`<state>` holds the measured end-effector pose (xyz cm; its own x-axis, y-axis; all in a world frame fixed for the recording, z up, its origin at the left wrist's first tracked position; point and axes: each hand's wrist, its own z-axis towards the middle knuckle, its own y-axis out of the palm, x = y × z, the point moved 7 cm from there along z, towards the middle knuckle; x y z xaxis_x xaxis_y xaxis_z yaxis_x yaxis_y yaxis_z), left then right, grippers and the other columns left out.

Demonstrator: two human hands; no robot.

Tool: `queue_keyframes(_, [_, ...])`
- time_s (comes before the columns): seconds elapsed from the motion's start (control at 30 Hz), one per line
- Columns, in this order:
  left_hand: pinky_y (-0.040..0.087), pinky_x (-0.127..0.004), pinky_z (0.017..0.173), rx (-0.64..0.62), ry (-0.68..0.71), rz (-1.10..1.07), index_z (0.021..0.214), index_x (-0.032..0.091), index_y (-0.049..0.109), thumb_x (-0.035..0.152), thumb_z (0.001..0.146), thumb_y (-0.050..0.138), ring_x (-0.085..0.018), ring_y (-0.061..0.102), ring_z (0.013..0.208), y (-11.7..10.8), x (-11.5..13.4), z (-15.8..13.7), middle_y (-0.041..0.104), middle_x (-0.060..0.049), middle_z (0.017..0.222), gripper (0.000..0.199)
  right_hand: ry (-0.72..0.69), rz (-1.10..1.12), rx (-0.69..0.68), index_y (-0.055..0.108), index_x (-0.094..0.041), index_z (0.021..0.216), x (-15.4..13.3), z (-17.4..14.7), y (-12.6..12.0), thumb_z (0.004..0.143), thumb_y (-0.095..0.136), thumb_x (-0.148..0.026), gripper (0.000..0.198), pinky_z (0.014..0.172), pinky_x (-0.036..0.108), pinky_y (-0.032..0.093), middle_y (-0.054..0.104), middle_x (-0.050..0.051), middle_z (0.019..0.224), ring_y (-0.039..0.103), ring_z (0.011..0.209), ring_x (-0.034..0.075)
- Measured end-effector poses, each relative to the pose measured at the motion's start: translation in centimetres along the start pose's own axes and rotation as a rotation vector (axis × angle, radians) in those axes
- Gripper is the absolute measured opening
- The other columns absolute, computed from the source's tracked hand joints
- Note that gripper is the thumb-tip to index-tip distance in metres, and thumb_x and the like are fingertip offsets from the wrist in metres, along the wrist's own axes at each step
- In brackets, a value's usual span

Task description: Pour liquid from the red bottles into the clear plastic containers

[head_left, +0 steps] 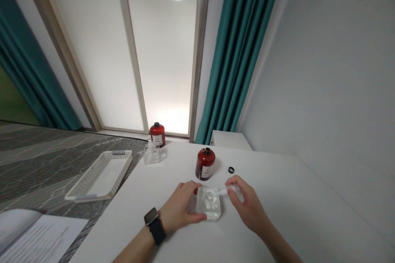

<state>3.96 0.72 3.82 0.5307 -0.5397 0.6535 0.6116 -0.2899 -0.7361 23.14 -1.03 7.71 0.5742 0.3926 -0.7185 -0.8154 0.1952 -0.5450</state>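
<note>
Clear square glass bottle (209, 203) lay on the white surface (277, 213), just in front of the open red bottle (205, 164). Left hand (180, 209) clasped its side; right hand (247, 207) pinched a small clear stopper (226, 191) at its neck. A loose grip could have let the glass slide or the stopper drop. Counted: two red bottles, two clear bottles, one black cap (231, 169), one white basket (101, 174).

Left hand (179, 209) steadies clear bottle (210, 203); right hand (247, 207) holds small white piece (222, 191).
</note>
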Motion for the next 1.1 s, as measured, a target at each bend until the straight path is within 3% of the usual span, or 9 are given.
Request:
queue_keyframes(0.33, [0.042, -0.042, 0.092, -0.007, -0.003, -0.013, 0.119, 0.021, 0.051, 0.027, 0.068, 0.080, -0.028, 0.056, 0.101, 0.1, -0.2, 0.0, 0.062, -0.007, 0.113, 0.059, 0.045, 0.075, 0.013, 0.057, -0.022, 0.089, 1.7, -0.2, -0.7, 0.091, 0.047, -0.036, 0.017, 0.069, 0.031, 0.048, 0.062, 0.002, 0.079, 0.060, 0.074, 0.020])
queue_keyframes(0.5, [0.043, -0.042, 0.092, -0.009, -0.022, -0.018, 0.120, 0.022, 0.051, 0.025, 0.069, 0.078, -0.029, 0.055, 0.103, 0.0, -0.2, 0.0, 0.061, -0.007, 0.114, 0.058, 0.146, 0.075, 0.211, 0.051, -0.022, 0.094, 6.7, 0.4, -3.5, 0.093, 0.044, -0.040, 0.019, 0.069, 0.033, 0.049, 0.065, 0.002, 0.075, 0.063, 0.074, 0.021])
queue_keyframes(0.67, [0.044, -0.041, 0.093, -0.024, -0.029, -0.040, 0.121, 0.023, 0.050, 0.021, 0.069, 0.076, -0.028, 0.055, 0.104, 0.2, -0.4, 0.0, 0.060, -0.006, 0.115, 0.059, 0.180, -0.055, 0.275, 0.048, -0.024, 0.085, 12.1, 1.4, -5.0, 0.084, 0.052, -0.042, 0.019, 0.060, 0.032, 0.047, 0.060, -0.001, 0.071, 0.058, 0.063, 0.019])
queue_keyframes(0.8, [0.044, -0.041, 0.092, -0.041, -0.023, -0.050, 0.123, 0.024, 0.048, 0.020, 0.070, 0.074, -0.028, 0.055, 0.104, 0.5, -0.8, 0.1, 0.059, -0.006, 0.116, 0.059, 0.190, -0.166, 0.246, 0.050, -0.023, 0.082, 14.0, 1.5, -4.6, 0.076, 0.057, -0.038, 0.018, 0.062, 0.033, 0.046, 0.058, -0.001, 0.072, 0.056, 0.064, 0.020])
queue_keyframes(1.1, [0.045, -0.041, 0.092, -0.039, 0.008, -0.076, 0.122, 0.024, 0.045, 0.018, 0.072, 0.072, -0.028, 0.055, 0.105, 0.7, -1.0, 0.0, 0.057, -0.007, 0.117, 0.057, 0.154, -0.283, 0.100, 0.047, -0.023, 0.080, 14.0, 0.8, -3.3, 0.077, 0.054, -0.028, 0.009, 0.068, 0.032, 0.044, 0.054, -0.001, 0.075, 0.054, 0.071, 0.020])
